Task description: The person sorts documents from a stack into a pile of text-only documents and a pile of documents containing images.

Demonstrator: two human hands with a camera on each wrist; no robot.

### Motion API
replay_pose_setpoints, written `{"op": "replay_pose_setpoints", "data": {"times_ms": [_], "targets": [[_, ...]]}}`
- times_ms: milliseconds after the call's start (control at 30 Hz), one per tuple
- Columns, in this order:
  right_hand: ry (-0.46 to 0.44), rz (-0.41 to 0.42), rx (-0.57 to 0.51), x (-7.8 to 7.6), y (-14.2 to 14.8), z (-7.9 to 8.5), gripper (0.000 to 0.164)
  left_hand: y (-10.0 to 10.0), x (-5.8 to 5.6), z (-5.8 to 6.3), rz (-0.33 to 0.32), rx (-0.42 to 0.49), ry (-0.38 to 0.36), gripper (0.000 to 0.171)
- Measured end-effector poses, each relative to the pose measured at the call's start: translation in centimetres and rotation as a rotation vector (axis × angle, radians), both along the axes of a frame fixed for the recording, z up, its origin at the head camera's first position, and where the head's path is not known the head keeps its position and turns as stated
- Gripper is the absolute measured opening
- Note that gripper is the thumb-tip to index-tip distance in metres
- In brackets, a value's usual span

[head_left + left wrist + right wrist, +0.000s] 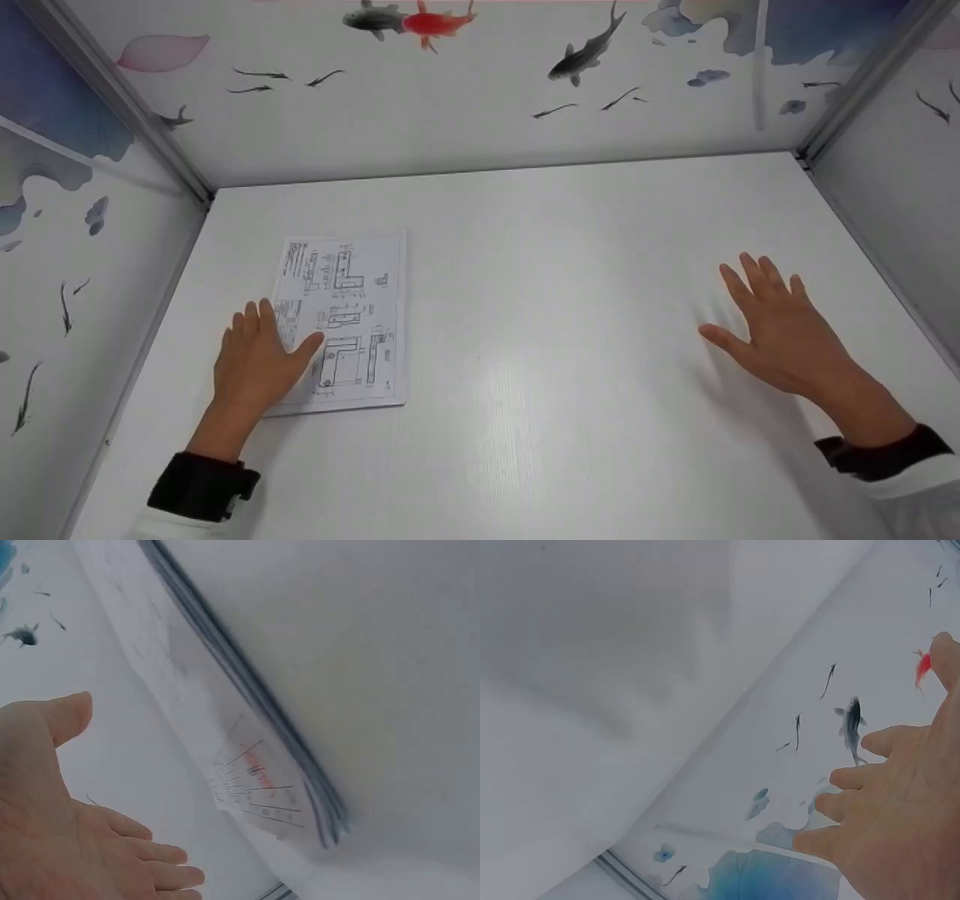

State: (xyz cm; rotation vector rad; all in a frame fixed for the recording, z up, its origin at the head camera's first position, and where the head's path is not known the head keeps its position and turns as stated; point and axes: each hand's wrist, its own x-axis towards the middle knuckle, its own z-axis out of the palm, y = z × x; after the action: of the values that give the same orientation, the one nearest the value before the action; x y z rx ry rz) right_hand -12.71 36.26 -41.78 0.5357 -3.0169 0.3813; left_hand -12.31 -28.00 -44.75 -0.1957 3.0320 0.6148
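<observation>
While the left hand point(259, 358) and right hand point(791, 337) hang empty with fingers outstretched, a hasty grab could skew the stack of technical drawings point(349, 315) at left on the surface point(555, 300), since neither seems to pin it.

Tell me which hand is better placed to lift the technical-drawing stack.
Likely the left hand: in the head view, it overlaps the left edge of the technical-drawing stack; the right hand is across the table.

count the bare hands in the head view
2: the left hand at the left edge of the white paper stack printed with black drawings; the right hand over the right side of the white table. Both show plainly.
</observation>
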Motion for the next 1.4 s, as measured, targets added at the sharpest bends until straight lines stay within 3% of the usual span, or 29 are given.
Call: {"op": "replay_pose_setpoints", "data": {"times_ms": [200,367,633,767,1000,1167,1400], "targets": [[-0.039,0.003,0.024,0.2,-0.4,-0.5,0.087,-1.2,-0.7,-1.1,0.098,0.022,-0.189,0.11],[-0.042,0.001,0.025,0.2,-0.4,-0.5,0.086,-1.3,-0.9,-0.9,0.136,0.043,-0.273,0.095],[-0.04,-0.001,0.006,0.2,-0.3,-0.5,0.085,0.0,-0.9,-0.6,0.207,0.113,-0.218,0.063],[-0.054,-0.007,0.004,0.2,-0.3,-0.4,0.085,0.1,-0.5,-0.1,0.21,0.101,-0.197,0.064],[-0.077,-0.022,0.004,0.3,-0.2,-0.2,0.084,-0.3,1.4,0.8,0.151,0.073,-0.306,0.08],[-0.062,-0.019,0.004,0.5,-0.1,-0.1,0.083,-0.1,2.0,0.4,0.133,0.113,-0.274,0.066],[-0.074,-0.018,0.003,0.6,-0.3,-0.3,0.083,0.3,2.2,0.1,0.168,0.056,-0.224,0.052]]}}
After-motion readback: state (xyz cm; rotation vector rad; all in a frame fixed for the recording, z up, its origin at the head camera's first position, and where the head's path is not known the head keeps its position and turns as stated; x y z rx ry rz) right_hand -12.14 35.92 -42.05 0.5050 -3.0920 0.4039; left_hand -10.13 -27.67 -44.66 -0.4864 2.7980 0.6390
